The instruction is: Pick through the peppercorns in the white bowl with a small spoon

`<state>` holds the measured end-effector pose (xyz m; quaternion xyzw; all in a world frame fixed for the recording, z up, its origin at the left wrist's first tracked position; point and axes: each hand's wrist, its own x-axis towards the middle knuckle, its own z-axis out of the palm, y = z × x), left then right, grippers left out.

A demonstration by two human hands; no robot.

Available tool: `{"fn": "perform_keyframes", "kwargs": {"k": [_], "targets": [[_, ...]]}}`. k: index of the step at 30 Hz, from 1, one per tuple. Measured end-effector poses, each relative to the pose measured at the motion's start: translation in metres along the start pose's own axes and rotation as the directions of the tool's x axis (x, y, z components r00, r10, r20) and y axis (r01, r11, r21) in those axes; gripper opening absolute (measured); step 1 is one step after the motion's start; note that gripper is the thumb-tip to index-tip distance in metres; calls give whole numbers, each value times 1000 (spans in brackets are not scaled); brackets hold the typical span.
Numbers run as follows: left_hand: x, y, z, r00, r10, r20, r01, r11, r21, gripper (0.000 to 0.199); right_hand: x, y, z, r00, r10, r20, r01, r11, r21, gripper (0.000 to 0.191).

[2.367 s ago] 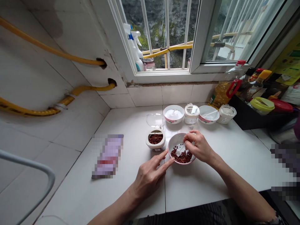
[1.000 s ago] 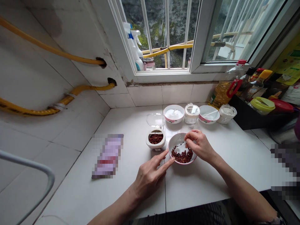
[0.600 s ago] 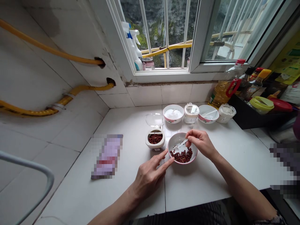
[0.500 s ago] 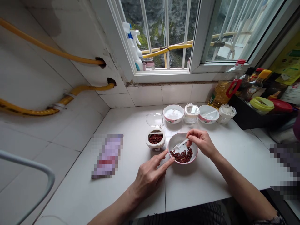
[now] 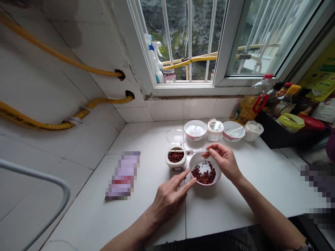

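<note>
A small white spoon (image 5: 198, 151) is pinched by its handle in my right hand (image 5: 225, 160), level above the far rim of a white bowl (image 5: 194, 164). Its scoop, with a few dark bits in it, points left toward an open spice jar (image 5: 176, 166). Reddish-brown Sichuan peppercorns (image 5: 205, 177) lie in the near part of the bowl, and more fill the jar, whose clear lid (image 5: 176, 136) is tipped back. My left hand (image 5: 171, 191) has its fingers stretched out, two fingertips touching the bowl's left rim; its thumb is hidden.
Behind stand a bowl of white grains (image 5: 195, 130), a lidded jar (image 5: 215, 130), a bowl with a white spoon (image 5: 233, 131) and another jar (image 5: 253, 131). An oil bottle (image 5: 248, 108) and a black box of condiments (image 5: 277, 134) are at right. A blurred purple packet (image 5: 124, 174) lies left.
The spoon has risen out of the bowl and swung level, its scoop now over the far rim beside the jar. My left hand stays at the bowl's rim. The view has shifted slightly.
</note>
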<state>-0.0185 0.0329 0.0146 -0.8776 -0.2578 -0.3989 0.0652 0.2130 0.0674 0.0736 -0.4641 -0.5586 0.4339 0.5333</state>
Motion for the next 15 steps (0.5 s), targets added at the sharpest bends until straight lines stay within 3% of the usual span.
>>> {"fn": "perform_keyframes", "kwargs": {"k": [3, 6, 8, 10, 15], "targets": [[-1, 0, 0, 1000, -8, 3, 8, 1000, 6, 38, -5, 2, 17, 977, -213, 12, 212, 962, -174, 13], [-2, 0, 1, 1000, -10, 3, 10, 1000, 17, 40, -7, 4, 26, 870, -475, 131, 485, 779, -398, 15], [-2, 0, 1, 1000, -5, -2, 5, 1000, 18, 40, -6, 4, 25, 807, -560, 186, 576, 679, -455, 19], [-1, 0, 1, 1000, -4, -7, 4, 1000, 15, 40, -5, 0, 19, 805, -571, 159, 568, 663, -488, 19], [4, 3, -3, 999, -8, 32, 9, 1000, -14, 36, -2, -12, -5, 889, -453, 67, 410, 722, -558, 16]]}}
